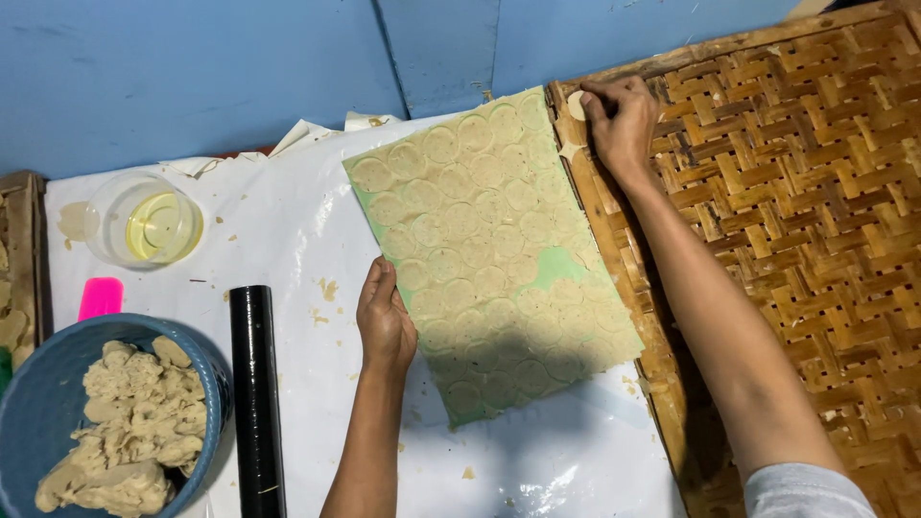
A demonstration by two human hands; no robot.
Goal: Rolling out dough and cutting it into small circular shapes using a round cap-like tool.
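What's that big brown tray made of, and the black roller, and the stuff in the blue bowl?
Tray: woven bamboo-like strips, matte, criss-cross pattern.
Black roller: probably plastic or wrapped pipe; smooth, glossy.
Lumps in the blue bowl: soft beige dough, seemingly.

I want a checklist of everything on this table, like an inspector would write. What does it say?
Surface: white plastic sheet over the table, with dough crumbs on it.
Job's things: green board covered in thin rolled dough scored into circles; one round dough disc at the corner of the woven bamboo tray.
Clutter: black cylindrical rolling pin; blue bowl of beige dough lumps; clear round container of yellowish liquid; pink flat scraper.
Hands: left hand rests flat on the board's edge; right hand presses the disc onto the tray.
Cables: nothing seen.
Surroundings: blue painted wall behind; another woven tray's edge at far left.
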